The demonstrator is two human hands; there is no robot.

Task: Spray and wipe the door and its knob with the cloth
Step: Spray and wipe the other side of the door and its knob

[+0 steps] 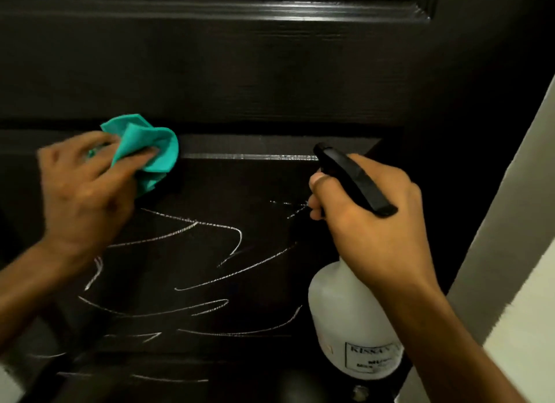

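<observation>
Teal cloth (144,150) bunched and pinched in left hand (87,189), pressed to dark door (270,87) at panel's top moulding, 9 o'clock; likely starting wipe above white scribbles (186,252). Right hand (372,219) wrapped round spray bottle (351,321) neck at 4 o'clock, finger on trigger, black nozzle (348,174) aimed at panel. Left hand motion-blurred. Bottle label unreadable. Knob possibly the dim round shape at 6 o'clock; could not tell.

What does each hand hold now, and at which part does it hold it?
The left hand grips the bunched teal cloth at its lower edge, against the door. The right hand holds the spray bottle by its neck, under the black head.
</observation>
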